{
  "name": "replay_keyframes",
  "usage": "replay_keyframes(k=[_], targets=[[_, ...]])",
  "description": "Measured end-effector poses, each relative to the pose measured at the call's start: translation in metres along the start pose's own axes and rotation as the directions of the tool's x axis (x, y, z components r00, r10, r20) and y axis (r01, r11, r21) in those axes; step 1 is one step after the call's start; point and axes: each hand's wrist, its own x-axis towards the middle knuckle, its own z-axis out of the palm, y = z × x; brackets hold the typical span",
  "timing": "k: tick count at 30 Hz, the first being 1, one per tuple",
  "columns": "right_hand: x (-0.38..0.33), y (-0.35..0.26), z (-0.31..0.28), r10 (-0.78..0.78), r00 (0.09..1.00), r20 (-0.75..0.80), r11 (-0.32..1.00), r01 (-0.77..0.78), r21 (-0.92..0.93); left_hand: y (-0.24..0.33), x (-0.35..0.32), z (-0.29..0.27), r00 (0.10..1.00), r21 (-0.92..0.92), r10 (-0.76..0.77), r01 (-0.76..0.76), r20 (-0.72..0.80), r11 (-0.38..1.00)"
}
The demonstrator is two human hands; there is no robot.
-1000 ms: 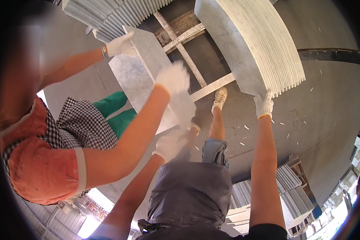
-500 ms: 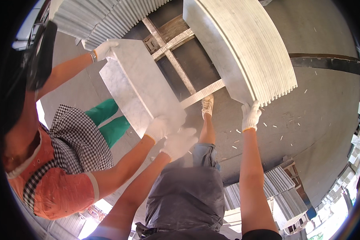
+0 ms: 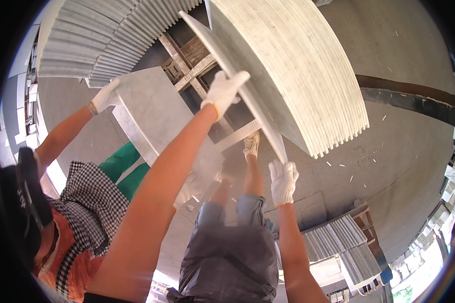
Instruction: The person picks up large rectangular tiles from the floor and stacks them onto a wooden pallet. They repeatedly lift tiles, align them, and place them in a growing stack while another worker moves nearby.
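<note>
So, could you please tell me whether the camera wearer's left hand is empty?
No, the left hand grips the long edge of a tilted grey slab.

Blown-out glare lower right; dark fisheye rim, straight edges bowed.

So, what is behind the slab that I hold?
Behind the slab stands a row of pale slabs; its nearest grey face partly shows. The part your slab covers cannot be seen.
</note>
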Motion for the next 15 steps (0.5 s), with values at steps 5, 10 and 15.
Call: replay_keyframes(k=[5,10,15], targets=[[-0.001,-0.009,0.013,0.365,0.918,-0.158,0.922,-0.332,0.199,0.0,0.067,-0.044,0.98,-0.14,-0.106,0.083,-0.166,0.987],[0.02,0.001,0.013,0.496,0.868,-0.012,0.856,-0.486,0.176,-0.011,0.11,-0.087,0.99,-0.324,-0.12,0.091,-0.07,0.942],[0.035,0.002,0.014,0.453,0.889,-0.064,0.892,-0.451,0.038,-0.006,0.112,-0.092,0.995,-0.238,-0.094,0.101,0.042,0.966]])
